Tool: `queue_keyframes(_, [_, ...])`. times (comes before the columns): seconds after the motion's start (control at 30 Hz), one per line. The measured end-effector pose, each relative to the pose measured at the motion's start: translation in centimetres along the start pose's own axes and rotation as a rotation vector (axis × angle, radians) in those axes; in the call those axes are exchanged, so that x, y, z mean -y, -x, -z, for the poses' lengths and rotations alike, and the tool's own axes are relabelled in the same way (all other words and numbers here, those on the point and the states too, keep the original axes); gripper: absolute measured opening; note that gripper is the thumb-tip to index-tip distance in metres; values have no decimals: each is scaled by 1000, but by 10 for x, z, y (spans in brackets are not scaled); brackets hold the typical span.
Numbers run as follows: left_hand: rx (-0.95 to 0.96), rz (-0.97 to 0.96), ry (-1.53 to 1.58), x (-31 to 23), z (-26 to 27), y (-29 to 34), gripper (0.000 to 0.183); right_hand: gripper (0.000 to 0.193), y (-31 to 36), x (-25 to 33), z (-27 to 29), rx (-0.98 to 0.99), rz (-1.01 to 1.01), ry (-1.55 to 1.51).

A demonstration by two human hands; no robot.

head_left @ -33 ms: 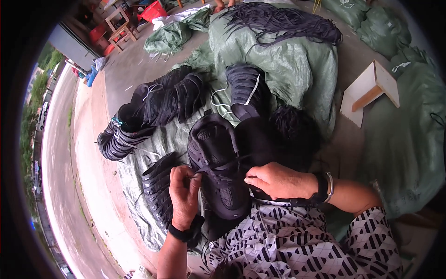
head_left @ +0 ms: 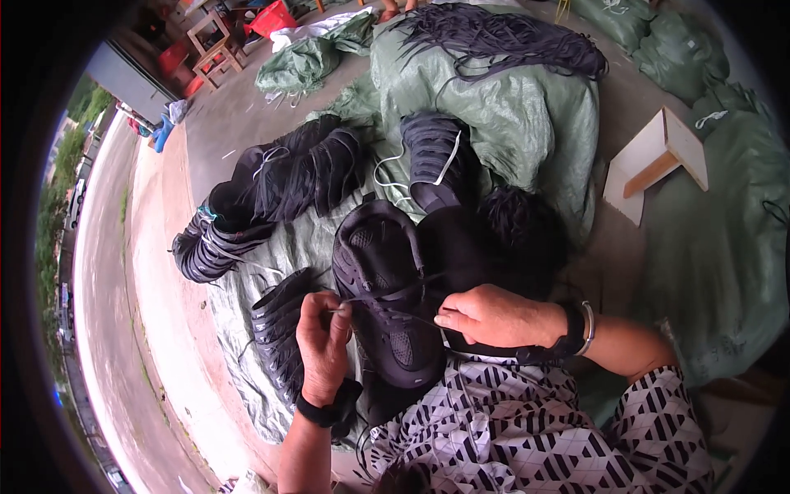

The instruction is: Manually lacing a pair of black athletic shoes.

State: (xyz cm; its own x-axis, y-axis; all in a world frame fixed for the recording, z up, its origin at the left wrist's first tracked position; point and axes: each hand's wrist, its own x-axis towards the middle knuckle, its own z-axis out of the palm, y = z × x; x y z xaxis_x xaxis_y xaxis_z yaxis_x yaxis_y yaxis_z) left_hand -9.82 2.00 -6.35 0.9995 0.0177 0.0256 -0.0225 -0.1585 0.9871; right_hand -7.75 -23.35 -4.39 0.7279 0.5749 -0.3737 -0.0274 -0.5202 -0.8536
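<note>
On the concrete floor (head_left: 239, 123) before you lies a green sheet (head_left: 288, 247), with a full green sack (head_left: 527, 107) beyond it carrying a heap of black laces (head_left: 502, 37); bundles of black uppers (head_left: 296, 177) sit on the sheet to your left; a black upper (head_left: 387, 288) rests on your lap, just above your patterned skirt (head_left: 527, 436); your right hand (head_left: 494, 317) lies on its right edge, fingers curled, pressing it down; your left hand (head_left: 325, 346) pinches a thin lace (head_left: 387, 295) stretched across it.
</note>
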Motion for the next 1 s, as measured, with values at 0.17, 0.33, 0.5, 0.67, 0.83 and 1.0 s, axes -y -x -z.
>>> queue_keyframes(0.17, [-28,272,411,-15,6,-10,7,20,6,-15,24,-25,210,62])
queue_keyframes(0.33, [-195,66,632,-6,63,-44,7,15,2,-9,32,-93,291,29])
queue_keyframes(0.5, [-469,-1,598,-1,164,-72,12,12,-25,0,17,-135,500,-22])
queue_keyframes(0.67, [-719,-121,635,-22,203,-66,13,17,-41,0,12,-490,398,-482])
queue_keyframes(0.83, [-682,-36,379,-9,182,-45,30,21,-24,-11,19,-307,452,324])
queue_keyframes(1.0, [-773,89,277,22,195,-28,31,19,-8,-25,31,-266,310,-42])
